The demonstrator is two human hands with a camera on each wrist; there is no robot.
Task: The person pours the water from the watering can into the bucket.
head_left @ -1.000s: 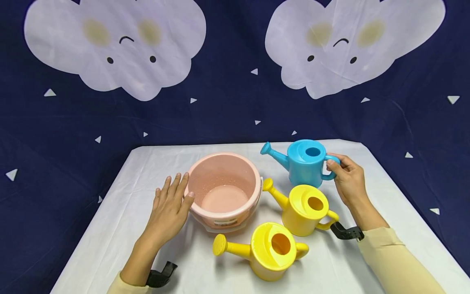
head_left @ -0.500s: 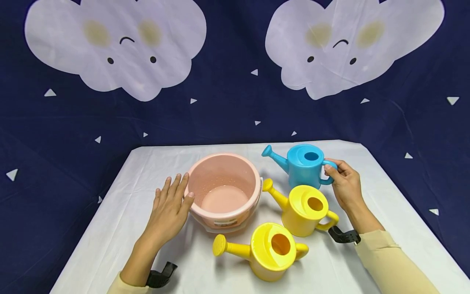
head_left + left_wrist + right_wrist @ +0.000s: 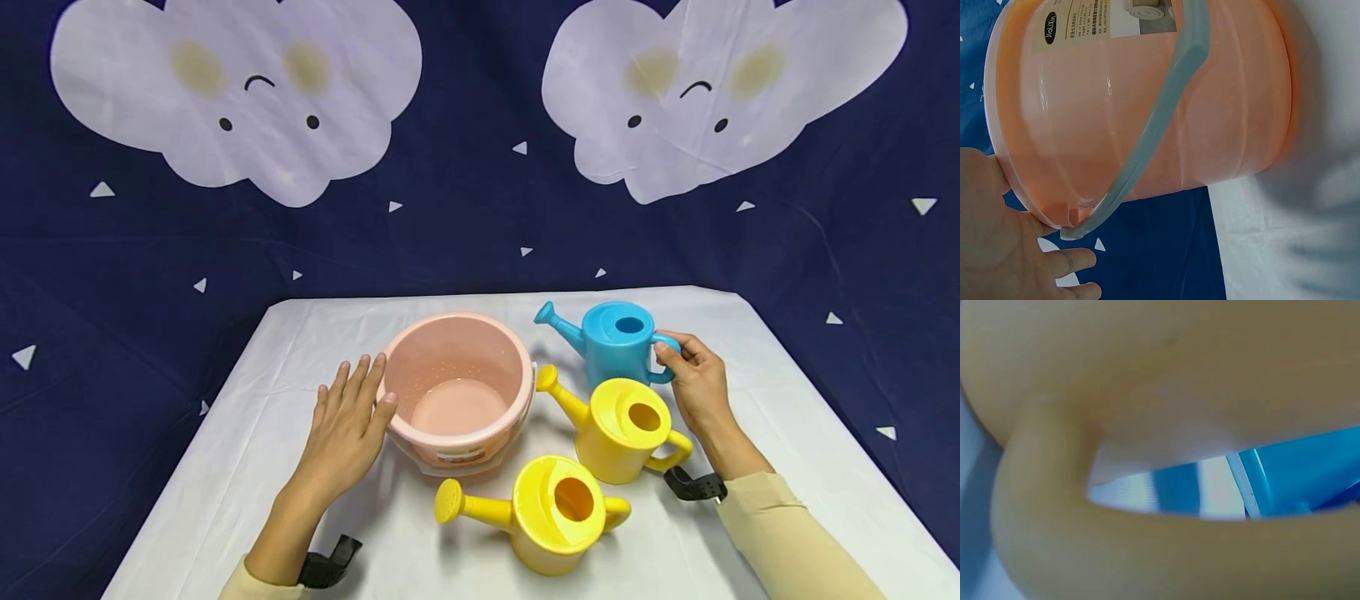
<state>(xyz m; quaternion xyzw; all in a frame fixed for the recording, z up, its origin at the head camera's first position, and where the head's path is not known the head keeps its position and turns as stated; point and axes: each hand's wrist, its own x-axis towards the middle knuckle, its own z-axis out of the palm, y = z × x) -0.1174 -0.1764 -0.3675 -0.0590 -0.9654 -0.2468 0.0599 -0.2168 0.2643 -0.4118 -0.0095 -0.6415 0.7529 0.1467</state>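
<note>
My right hand (image 3: 701, 387) grips the handle of a blue watering can (image 3: 617, 354), its spout pointing left. The lower edge of this can is hidden behind a yellow watering can (image 3: 622, 446). Close to the camera in the right wrist view, the yellow can's handle (image 3: 1147, 550) covers most of the picture, with part of the blue can (image 3: 1304, 469) in its gap. At the left side of a pink bucket (image 3: 450, 442) lies my left hand (image 3: 341, 442), fingers straight and right at the rim. The left wrist view shows the bucket's grey carrying handle (image 3: 1147, 137).
A second yellow watering can (image 3: 551, 542) stands nearest me, spout to the left. All this is on a white-covered table (image 3: 247, 417). Behind it hangs a dark blue cloth (image 3: 465, 233) printed with clouds and triangles. A black band (image 3: 693, 485) is on my right wrist.
My right hand has brought the blue watering can down and slightly left, nearer the middle yellow can. The left hand, the bucket and both yellow cans have stayed in place.
</note>
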